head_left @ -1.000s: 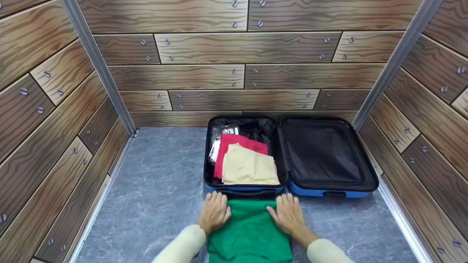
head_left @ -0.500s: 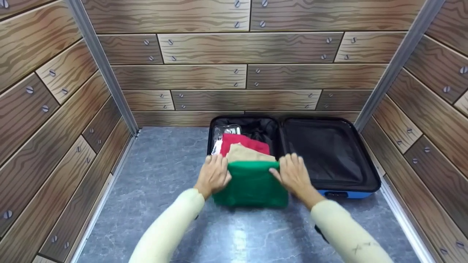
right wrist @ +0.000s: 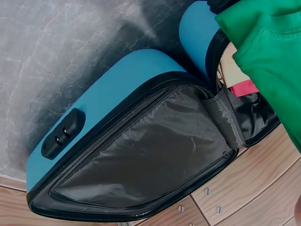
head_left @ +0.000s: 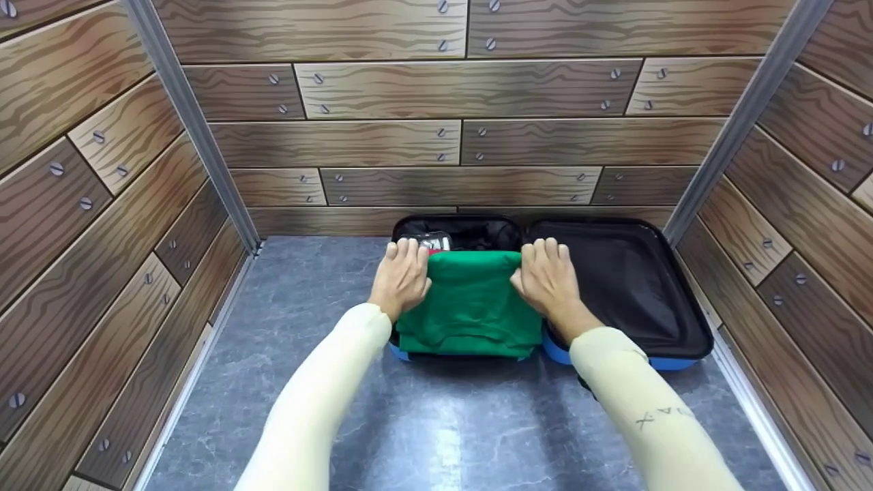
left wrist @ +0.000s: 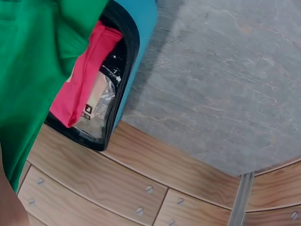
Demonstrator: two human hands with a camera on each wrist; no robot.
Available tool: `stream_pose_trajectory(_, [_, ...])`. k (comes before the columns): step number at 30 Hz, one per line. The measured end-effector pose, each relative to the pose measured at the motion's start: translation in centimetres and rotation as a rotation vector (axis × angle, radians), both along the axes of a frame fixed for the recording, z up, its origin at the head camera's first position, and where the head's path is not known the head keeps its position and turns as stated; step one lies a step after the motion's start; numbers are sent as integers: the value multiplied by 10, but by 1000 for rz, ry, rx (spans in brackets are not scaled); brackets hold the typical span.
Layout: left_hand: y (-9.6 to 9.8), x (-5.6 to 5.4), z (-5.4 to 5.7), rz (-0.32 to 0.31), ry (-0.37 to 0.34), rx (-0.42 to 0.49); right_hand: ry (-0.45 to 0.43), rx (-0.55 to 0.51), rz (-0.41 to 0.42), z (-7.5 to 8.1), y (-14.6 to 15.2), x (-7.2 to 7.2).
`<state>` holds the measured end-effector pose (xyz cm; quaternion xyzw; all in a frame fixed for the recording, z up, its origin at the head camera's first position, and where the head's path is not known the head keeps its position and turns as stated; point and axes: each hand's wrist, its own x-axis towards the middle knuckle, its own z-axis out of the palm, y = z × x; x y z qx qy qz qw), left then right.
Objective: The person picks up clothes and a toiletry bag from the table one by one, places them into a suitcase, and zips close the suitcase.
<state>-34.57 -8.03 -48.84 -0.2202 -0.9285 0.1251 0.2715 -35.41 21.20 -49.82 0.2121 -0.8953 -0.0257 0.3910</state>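
A folded green shirt (head_left: 470,300) hangs over the left half of an open blue suitcase (head_left: 402,354). My left hand (head_left: 401,276) grips its far left corner, and my right hand (head_left: 548,276) grips the far right corner. The shirt's collar side droops toward me, over the suitcase's front edge. Beneath it, the left wrist view shows a red folded cloth (left wrist: 84,77) beside a clear plastic packet (left wrist: 99,103). A sliver of beige cloth (right wrist: 230,66) shows under the shirt in the right wrist view.
The suitcase's lid half (head_left: 614,286) lies open on the right, with a dark zipped lining and a combination lock (right wrist: 63,134) on its front side. Wood-patterned walls (head_left: 382,143) stand close behind and on both sides. Grey marbled floor (head_left: 300,293) stretches to the left and in front.
Both hands have lifted the green shirt off the floor in front and carried it forward over the suitcase's left half. It now covers the beige cloth and most of the red one.
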Motion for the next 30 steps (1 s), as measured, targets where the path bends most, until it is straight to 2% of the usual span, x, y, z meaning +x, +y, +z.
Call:
stream_pose_trajectory(6, [0,-9,-4,27,-9,-29,-46,9,-39,-3,-4,-7])
stream_pose_trajectory(11, [0,-14,-4,30,-13,-20,-74,12,-75,-5,-8,-10])
stream_pose_trajectory(18, [-1,-19,-5,55,-69,2,-46,6,-50,-9,-13,-17])
stream_pose_trajectory(21, [-2,-23,-5,54,-63,0,-57,7,-62,-8,-14,-20])
stream_pose_trajectory(24, [-1,-25,-5,55,-48,-3,-130,14,-102,-5,-15,-18])
stream_pose_trajectory(30, [-4,-25,-13,163,-84,-50,-354,17,-214,-7,-15,-15])
